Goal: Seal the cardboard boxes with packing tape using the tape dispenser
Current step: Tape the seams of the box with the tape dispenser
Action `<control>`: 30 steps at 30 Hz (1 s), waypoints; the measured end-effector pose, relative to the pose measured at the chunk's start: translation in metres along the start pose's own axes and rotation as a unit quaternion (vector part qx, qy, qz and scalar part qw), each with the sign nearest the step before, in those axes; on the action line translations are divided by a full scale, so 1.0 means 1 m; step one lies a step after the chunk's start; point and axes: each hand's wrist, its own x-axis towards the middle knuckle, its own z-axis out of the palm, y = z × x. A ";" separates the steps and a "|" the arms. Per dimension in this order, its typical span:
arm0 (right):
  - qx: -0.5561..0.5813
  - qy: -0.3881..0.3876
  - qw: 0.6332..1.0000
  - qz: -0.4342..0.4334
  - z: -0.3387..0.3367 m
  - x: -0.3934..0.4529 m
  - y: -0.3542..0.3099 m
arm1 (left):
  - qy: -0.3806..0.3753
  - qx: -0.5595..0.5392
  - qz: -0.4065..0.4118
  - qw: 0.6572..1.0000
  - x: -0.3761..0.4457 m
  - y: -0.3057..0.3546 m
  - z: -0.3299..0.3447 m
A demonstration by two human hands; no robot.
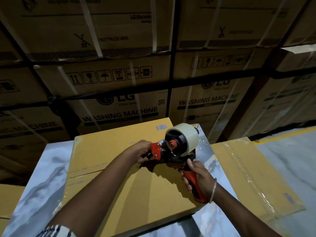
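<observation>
Tape end (153, 151) behind left hand (142, 152)

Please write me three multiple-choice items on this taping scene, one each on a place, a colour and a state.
1. Where is the tape dispenser?
A. Held above the cardboard box
B. On the floor
C. On the stacked washing machine cartons

2. What colour is the dispenser's handle?
A. Blue
B. Red-orange
C. White

3. What is the right hand doing?
A. Hanging open
B. Pressing flat on the box
C. Gripping the handle

Answers: 1 A, it sits over the box lid between both hands; 2 B, the grip shows red-orange; 3 C, fingers wrap the handle while the left hand holds the front end.
</observation>
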 end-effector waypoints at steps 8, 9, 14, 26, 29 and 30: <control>0.020 0.055 0.998 0.015 0.000 0.002 -0.005 | 0.010 0.283 0.023 0.959 0.023 0.043 0.010; 0.022 0.062 0.998 0.015 0.000 0.002 -0.005 | -0.004 0.301 0.015 0.953 0.027 0.048 0.013; 0.032 0.096 0.995 0.013 -0.006 0.006 -0.002 | 0.062 0.310 0.062 0.947 0.061 0.073 0.025; 0.064 0.154 0.986 0.002 -0.017 0.039 -0.006 | 0.142 0.355 0.154 0.911 0.124 0.127 0.046; 0.093 0.163 0.982 0.016 -0.017 0.044 -0.004 | 0.138 0.382 0.168 0.898 0.140 0.138 0.048; 0.096 0.165 0.981 0.014 -0.018 0.047 -0.005 | 0.148 0.401 0.177 0.887 0.143 0.140 0.050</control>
